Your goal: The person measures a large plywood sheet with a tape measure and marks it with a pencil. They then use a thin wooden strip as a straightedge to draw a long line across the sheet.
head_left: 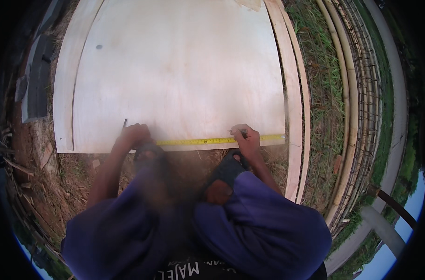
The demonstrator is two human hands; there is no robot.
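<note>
The top edge cuts off the far end of the big board (180, 70). By the left hand (135, 135), the yellow tape (189, 142) goes out of sight. That fist hides most of a dark stick (125, 123). The right hand (248, 136) covers some tape and pinches a small thing (230, 131), too tiny to tell. The bottom edge cuts the black shirt (210, 269).

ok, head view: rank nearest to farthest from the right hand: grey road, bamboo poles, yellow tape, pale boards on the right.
From the right hand:
1. Yellow tape: at the hand, running out to both sides.
2. Pale boards: just to the right.
3. Bamboo poles: farther right, past the grass.
4. Grey road: far right.
</note>
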